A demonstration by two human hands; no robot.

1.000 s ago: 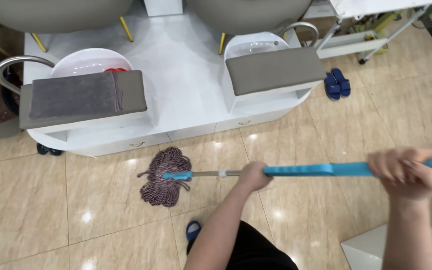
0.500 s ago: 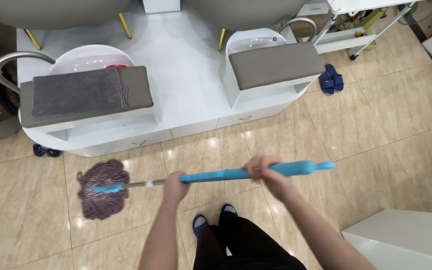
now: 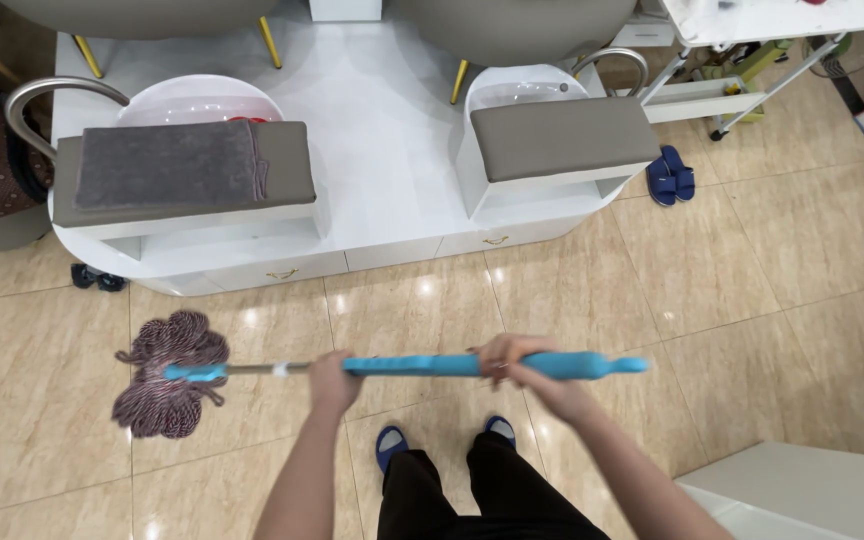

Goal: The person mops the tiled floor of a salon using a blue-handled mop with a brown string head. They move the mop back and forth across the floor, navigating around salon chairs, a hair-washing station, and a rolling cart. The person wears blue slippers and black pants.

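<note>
Mopping step: a sweep across the tan floor tiles point(image 3: 752, 260), with the mop point(image 3: 402, 366) held nearly level across the body.
Mop head: the purple-brown string head point(image 3: 167, 372) lies on the floor to the left, just in front of the white platform point(image 3: 382, 190) and apart from its drawer fronts.
Left hand point(image 3: 333, 381): wrapped around the blue handle where it meets the bare metal shaft; grip pressed closed on the mop.
Right hand point(image 3: 524, 366): curled around the thicker blue end of the handle, grip likewise closed on it.
Next move, as a judgement: another stroke calls for both hands to steer the head along the platform edge without knocking it.
Nearby: two grey cushioned stools point(image 3: 182, 175) before white basins point(image 3: 197, 100), and blue slippers point(image 3: 672, 175) on the floor to the right.
Hidden: fingertips are tucked under the handle.
Cut off: chairs at the top edge, a cart at upper right, a white block at lower right.
Hard to tell: the small dark item left of the platform, and whether the tiles are wet.
</note>
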